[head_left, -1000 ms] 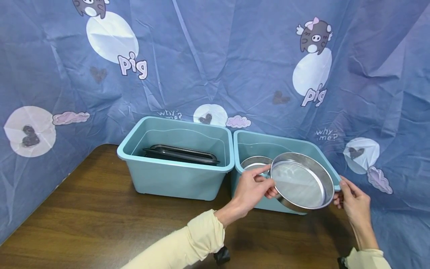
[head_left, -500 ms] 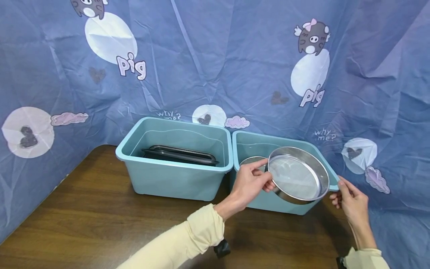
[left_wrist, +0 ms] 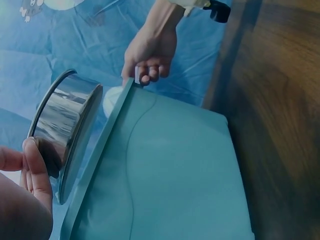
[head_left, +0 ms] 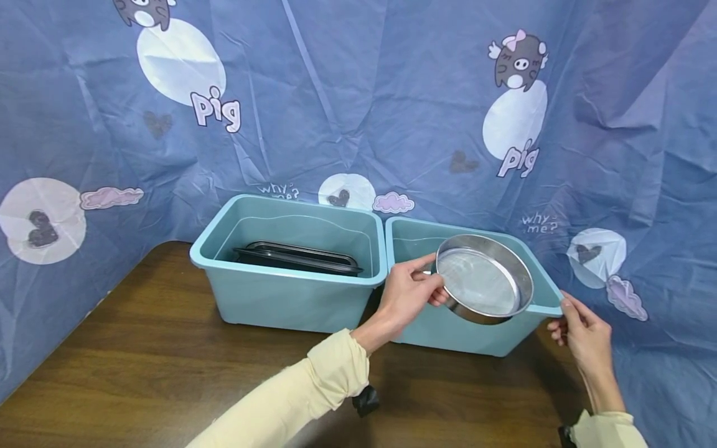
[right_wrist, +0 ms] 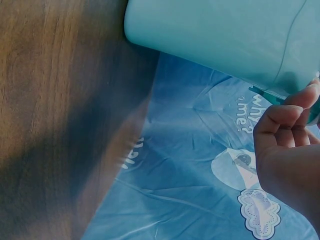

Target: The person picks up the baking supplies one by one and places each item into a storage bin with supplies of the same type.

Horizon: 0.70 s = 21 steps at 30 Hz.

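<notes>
My left hand (head_left: 407,291) pinches the left edge of a round metal sieve (head_left: 482,283) with a fine mesh bottom. The sieve is tilted and held over the front rim of the right teal bin (head_left: 470,341). In the left wrist view, thumb and fingers grip the sieve's shiny side wall (left_wrist: 65,117), just beyond the bin's rim. At the bin's front right corner, my right hand (head_left: 589,339) grips the rim, with fingers curled under it in the right wrist view. The sieve and left hand hide much of the bin's inside.
A second teal bin (head_left: 291,302) stands close on the left, with dark baking trays (head_left: 305,258) leaning inside. Both bins rest on a brown wooden table (head_left: 140,361). Blue printed cloth (head_left: 336,93) hangs behind and to the sides.
The sieve and left hand have moved left and slightly up, farther over the right bin, covering the smaller round metal sieve seen inside earlier. The right hand keeps its grip on the rim.
</notes>
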Motion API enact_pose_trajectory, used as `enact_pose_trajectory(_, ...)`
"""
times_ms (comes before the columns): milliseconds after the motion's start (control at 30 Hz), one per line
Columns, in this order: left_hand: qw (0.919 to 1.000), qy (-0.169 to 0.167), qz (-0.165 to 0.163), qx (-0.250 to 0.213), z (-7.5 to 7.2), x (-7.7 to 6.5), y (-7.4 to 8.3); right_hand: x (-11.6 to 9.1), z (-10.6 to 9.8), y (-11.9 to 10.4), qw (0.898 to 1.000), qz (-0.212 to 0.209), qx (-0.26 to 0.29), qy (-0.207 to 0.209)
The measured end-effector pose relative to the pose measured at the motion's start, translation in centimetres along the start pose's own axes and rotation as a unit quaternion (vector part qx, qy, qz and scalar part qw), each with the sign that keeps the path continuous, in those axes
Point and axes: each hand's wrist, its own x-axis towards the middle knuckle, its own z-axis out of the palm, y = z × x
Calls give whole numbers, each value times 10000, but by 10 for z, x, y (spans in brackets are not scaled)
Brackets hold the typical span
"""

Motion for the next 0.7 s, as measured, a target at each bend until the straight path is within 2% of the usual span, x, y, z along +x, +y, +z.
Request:
enact_pose_trajectory(67,10000,54,-17,-57,0,2,0,5,-8,13,9999,-153,-27,-29)
enact_pose_trajectory(133,9999,110,-35,-102,-1,4,1,6,-9,15,9998,-156,-123,-2)
enact_pose_trajectory(233,9998,169,-29,-134,-2,7,1,0,0,-1,9996,-17,-287,23)
enact_pose_trajectory(400,9996,197,-74,-177,-4,10,1,-12,18,-30,9987,429,-174,234)
enact_pose_trajectory(533,9993,290,-124,-221,-6,14,1,-12,19,-32,9970,632,-237,370)
enact_pose_trajectory(700,9988,408,-149,-243,-7,19,1,-13,19,-31,9980,530,-152,296)
